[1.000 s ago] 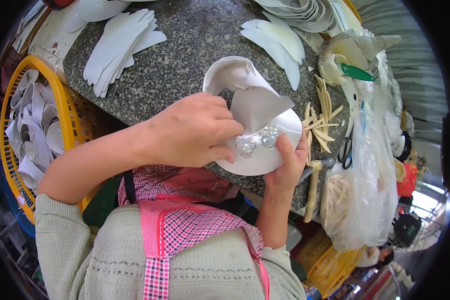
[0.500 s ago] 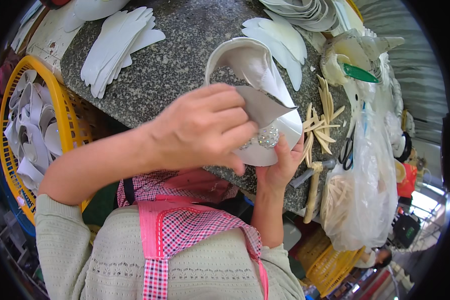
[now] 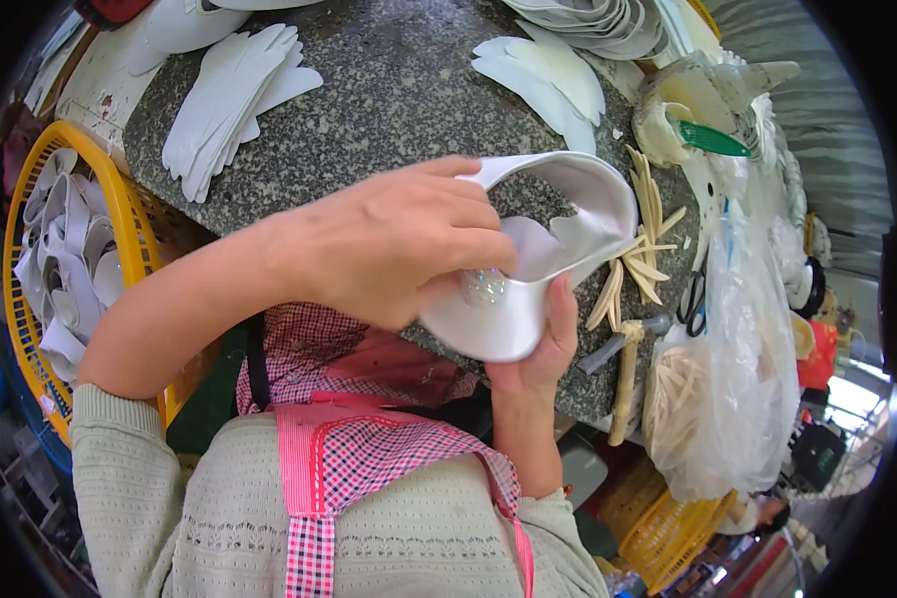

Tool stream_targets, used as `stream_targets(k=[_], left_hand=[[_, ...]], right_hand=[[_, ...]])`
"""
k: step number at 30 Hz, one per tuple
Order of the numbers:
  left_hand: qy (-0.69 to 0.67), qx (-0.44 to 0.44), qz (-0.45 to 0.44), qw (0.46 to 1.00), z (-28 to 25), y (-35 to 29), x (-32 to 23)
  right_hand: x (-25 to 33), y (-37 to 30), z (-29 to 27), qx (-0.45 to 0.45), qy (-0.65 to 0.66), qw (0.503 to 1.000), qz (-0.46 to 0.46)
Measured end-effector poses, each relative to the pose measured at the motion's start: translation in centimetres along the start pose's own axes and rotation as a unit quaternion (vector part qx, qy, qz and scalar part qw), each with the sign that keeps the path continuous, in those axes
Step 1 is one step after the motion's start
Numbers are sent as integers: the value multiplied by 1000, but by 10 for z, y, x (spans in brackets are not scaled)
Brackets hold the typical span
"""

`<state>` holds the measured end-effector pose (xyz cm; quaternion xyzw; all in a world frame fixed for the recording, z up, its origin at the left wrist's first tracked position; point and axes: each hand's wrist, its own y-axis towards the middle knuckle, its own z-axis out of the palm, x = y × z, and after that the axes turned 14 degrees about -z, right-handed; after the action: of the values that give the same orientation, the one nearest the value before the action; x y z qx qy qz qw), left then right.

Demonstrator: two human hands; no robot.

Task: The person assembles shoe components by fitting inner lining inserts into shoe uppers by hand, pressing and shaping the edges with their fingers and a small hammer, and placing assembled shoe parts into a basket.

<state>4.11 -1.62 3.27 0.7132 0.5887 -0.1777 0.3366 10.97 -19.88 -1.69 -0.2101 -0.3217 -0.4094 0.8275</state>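
Note:
A white satin shoe upper (image 3: 513, 344) is held over the stone work surface, its curved back loop bowed toward the far right. On its front sits a sparkling rhinestone ornament (image 3: 485, 287). My left hand (image 3: 399, 234) is closed over the upper's left side, fingers curled onto the edge and inside of the opening and partly hiding the ornament. From below, my right hand (image 3: 543, 349) grips the near right side, thumb on the outer face, its other fingers hidden behind it.
Stacked white shoe-shaped pieces (image 3: 229, 110) and more white pieces (image 3: 553, 85) lie farther back. At right are tan strips (image 3: 643, 264), a wooden-handled hammer (image 3: 623, 389), black scissors (image 3: 693, 304) and a clear plastic bag (image 3: 743, 399). A yellow basket (image 3: 130, 229) of white uppers stands left.
The upper has been turned and lowered, so its back loop swung from far left to far right. The grey flap by my left fingers no longer shows. My right hand shifted slightly nearer.

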Motion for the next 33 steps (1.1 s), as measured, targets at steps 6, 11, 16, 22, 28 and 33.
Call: stream_targets(k=[6,11,16,22,28,33], left_hand=[[-32,-85,-69,994,24,-14,-13],[-86,-102,-94,987,36,-7,-14],[-58,-89,-146,984,37,-13,-17],[-17,15,-132,991,25,-7,-14],[33,189,-121,974,10,-2,-5],[-119,48,-141,982,-29,7,-11]], right_hand=[[-10,-5,9,-28,-165,975,-145],[-6,3,20,-37,-155,952,-262],[-3,5,5,6,-354,881,-314],[19,12,-11,29,17,998,-57],[22,13,-10,91,115,989,-8],[33,4,11,94,81,992,-31]])
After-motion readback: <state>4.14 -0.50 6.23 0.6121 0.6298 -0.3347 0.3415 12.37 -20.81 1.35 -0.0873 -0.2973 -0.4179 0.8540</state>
